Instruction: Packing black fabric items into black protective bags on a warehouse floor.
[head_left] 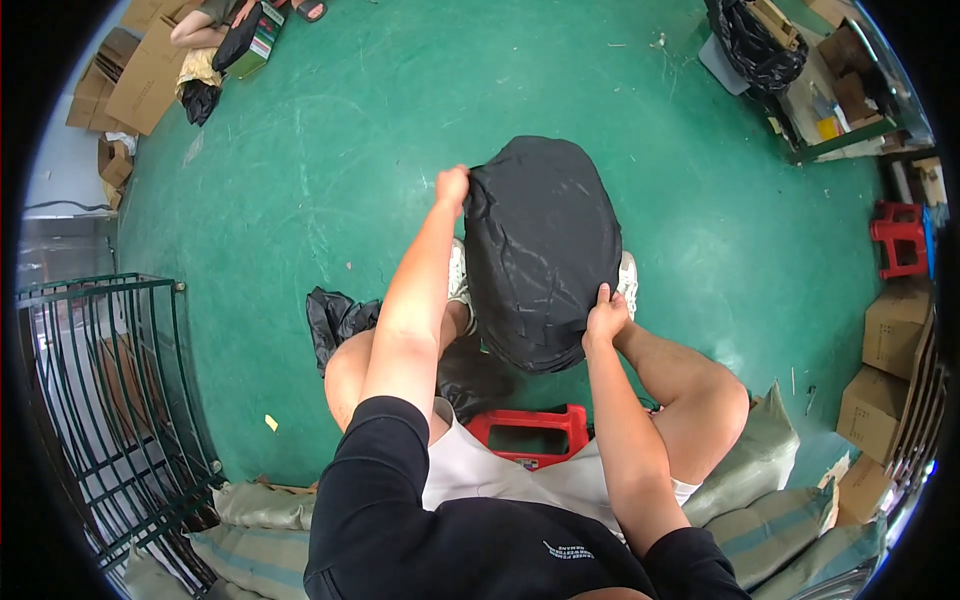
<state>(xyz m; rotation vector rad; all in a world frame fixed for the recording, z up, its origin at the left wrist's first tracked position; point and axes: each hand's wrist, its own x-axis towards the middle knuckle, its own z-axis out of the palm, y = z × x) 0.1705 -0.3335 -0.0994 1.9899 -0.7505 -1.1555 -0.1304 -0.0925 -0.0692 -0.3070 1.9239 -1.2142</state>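
A large, rounded black fabric cover (545, 250), bulging as if over something bulky, stands between my lower legs. What lies inside it is hidden. My left hand (453, 187) is closed on its far left edge, where the cloth bunches into folds. Lower down on the opposite side, my right hand (606, 318) grips the near right edge with the thumb lying on top. Both arms reach forward, the left one further out. Crumpled black material (338, 322) lies on the floor beside my left knee.
A red plastic stool (580, 430) is between my thighs. Stuffed woven sacks (250, 550) lie behind me. A green metal rack (110, 380) stands left, cardboard boxes (875, 410) and another red stool (900, 240) right. Another person (200, 30) is at the far left.
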